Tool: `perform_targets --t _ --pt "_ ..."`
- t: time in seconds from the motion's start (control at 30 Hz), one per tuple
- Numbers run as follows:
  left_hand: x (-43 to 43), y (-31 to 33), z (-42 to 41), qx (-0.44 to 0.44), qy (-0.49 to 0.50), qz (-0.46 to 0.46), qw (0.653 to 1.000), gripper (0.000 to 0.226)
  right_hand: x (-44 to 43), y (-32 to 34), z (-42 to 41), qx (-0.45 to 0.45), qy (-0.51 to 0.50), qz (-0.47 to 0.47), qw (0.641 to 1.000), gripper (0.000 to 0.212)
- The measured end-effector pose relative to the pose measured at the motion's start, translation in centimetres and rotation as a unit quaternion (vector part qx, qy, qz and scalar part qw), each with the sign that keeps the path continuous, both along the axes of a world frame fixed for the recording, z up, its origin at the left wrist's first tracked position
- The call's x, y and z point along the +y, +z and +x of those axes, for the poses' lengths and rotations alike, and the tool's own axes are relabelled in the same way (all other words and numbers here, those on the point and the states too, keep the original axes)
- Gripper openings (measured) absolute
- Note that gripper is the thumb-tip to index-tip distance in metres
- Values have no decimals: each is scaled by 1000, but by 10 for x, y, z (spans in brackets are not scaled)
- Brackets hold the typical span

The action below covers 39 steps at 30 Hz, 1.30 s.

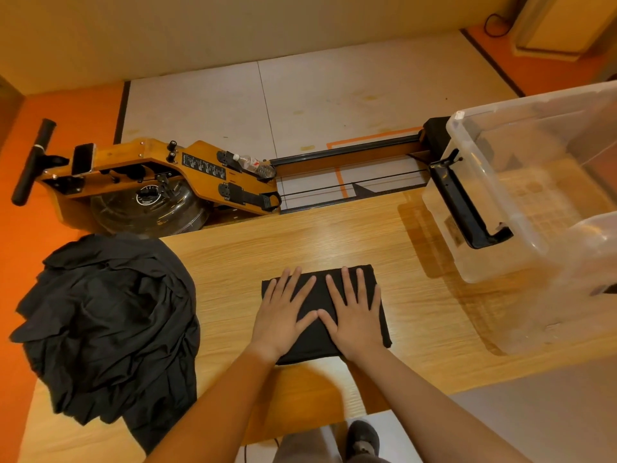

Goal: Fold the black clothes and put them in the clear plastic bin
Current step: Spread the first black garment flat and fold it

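The person's left hand (283, 315) and right hand (355, 315) are bare, with short, plain fingernails. The left forearm (213, 406) and right forearm (434, 406) are likewise bare right down to the near edge of the view. Nearest of all, right of centre, a dark rounded-toe shoe (362, 436) shows, with a grey trouser leg (300, 446) just to its left.

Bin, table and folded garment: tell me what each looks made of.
Table: wood or wood-look laminate, smooth with a light sheen; whether the grain is real or printed cannot be told. Bin: clear, glossy hard plastic; the table shows through its walls. Folded garment: soft matte black fabric, probably a thin knit; it lies flat with crisp folds.
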<state>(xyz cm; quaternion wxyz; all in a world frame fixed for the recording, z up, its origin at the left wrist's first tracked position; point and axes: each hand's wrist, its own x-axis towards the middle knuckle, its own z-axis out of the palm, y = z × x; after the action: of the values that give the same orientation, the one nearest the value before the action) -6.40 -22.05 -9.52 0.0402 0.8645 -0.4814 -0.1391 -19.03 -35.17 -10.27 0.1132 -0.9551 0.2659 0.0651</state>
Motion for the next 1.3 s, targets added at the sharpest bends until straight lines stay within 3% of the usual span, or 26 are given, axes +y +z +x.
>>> perform_targets --t 0.13,0.23,0.33,0.4,0.5,0.6,0.73,0.9,0.97,1.1,1.3 --pt "-7 4 -18 46 116 0 992 82 -28 6 14 1 92 21 996 67" --pt "-19 10 -51 117 265 -50 956 85 -57 21 39 25 180 57 982 70" --pt "-23 16 -71 160 333 -93 925 84 -57 34 50 -3 198 31 980 66" --pt "-19 18 -55 93 301 -119 942 74 -37 35 40 -48 128 9 991 61" --pt "-10 11 -13 -18 94 -109 989 66 8 20 2 -65 10 11 998 61" --pt "-1 2 2 -19 -32 -58 998 64 22 5 -24 -37 3 16 999 63" --pt "11 -12 -35 48 83 -40 995 63 -15 2 -25 -34 123 23 991 60" --pt "7 -3 -90 83 228 -91 966 69 -51 12 -33 -29 228 39 972 61" --pt "9 6 -87 59 192 -105 974 74 -53 18 -43 -48 231 55 970 63" --pt "22 13 -51 -8 -42 -33 999 74 -49 20 -62 -41 260 68 962 75" --pt "42 23 -60 36 -63 54 996 85 -50 20 -80 19 287 68 955 103"
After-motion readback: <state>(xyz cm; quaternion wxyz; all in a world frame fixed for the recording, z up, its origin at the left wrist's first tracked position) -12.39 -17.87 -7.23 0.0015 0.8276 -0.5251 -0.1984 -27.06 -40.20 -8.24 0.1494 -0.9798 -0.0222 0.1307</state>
